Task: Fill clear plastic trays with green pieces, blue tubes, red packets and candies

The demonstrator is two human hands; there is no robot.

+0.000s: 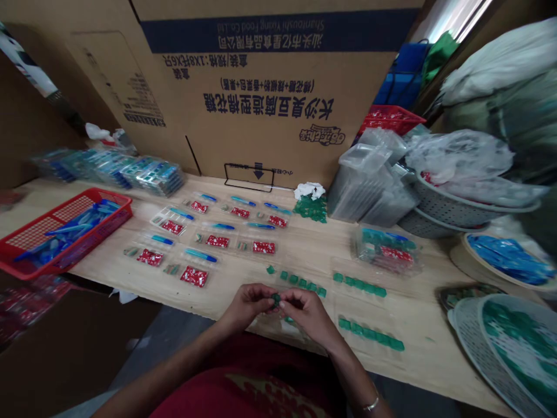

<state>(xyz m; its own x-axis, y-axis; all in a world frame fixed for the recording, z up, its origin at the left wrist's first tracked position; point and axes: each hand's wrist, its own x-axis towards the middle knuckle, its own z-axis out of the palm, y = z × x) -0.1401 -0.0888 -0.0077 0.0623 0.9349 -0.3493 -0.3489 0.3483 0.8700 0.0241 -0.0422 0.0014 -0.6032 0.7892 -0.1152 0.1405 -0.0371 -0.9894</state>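
My left hand (248, 305) and my right hand (307, 313) meet at the near edge of the wooden table (313, 247). Both pinch a small green packet (275, 299) between their fingertips. Just beyond them lie rows of the same green packets (302, 282) in clear plastic trays, with more rows to the right (359, 284) and at the front right (371, 334). Further back on the left, several clear trays (217, 240) each hold a red sachet and a blue piece.
A red basket (65, 229) of blue pieces stands at the left. A large printed cardboard box (261, 87) forms the back wall. Stacked clear trays (369, 186), grey baskets (470, 206) and a basket of green packets (517, 342) crowd the right side.
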